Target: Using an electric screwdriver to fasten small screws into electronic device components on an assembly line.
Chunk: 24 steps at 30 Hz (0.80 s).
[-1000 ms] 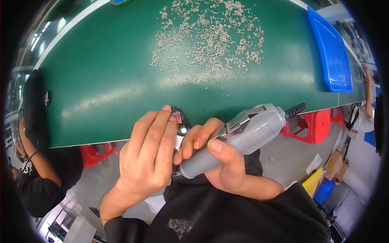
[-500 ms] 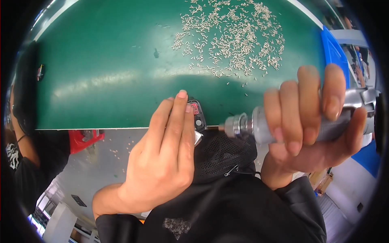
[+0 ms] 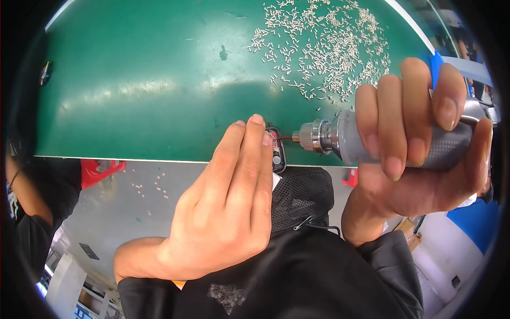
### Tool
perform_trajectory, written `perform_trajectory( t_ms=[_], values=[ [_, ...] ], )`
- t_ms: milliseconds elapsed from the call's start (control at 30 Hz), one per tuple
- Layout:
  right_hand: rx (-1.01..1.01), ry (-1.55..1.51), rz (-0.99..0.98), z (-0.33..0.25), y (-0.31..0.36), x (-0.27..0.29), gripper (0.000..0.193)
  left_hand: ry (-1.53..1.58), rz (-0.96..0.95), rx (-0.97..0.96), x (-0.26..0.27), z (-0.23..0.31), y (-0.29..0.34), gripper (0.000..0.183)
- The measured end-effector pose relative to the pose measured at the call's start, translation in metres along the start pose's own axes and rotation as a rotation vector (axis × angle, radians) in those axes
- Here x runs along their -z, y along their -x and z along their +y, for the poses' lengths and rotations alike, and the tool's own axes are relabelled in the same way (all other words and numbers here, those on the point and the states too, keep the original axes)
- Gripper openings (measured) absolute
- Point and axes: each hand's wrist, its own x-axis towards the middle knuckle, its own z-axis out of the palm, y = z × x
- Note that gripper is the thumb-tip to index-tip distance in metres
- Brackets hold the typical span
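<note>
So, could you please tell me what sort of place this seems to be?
Likely a factory or assembly workshop: the right hand grips a power screwdriver pointed at a small black device, and many small metal pieces lie scattered on a green table.

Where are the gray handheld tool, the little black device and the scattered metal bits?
Gray handheld tool (image 3: 347, 139): head view, front of its gray barrel.
Little black device (image 3: 276, 159): head view, the round silvery spot on it.
Metal bits (image 3: 342, 51): head view, amid the scatter.
</note>
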Motion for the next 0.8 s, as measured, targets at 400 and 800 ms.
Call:
perform_trajectory(
  t_ms=[400, 800],
  values=[
    [-0.134, 0.000, -0.253, 0.001, -0.019, -0.009, 0.027, -0.068, 0.117, -0.029, -0.006, 0.002, 0.005, 0.041],
    [-0.144, 0.138, -0.393, 0.007, -0.025, -0.010, 0.027, -0.119, 0.036, -0.071, 0.001, 0.005, 0.005, 0.038]
  ],
)
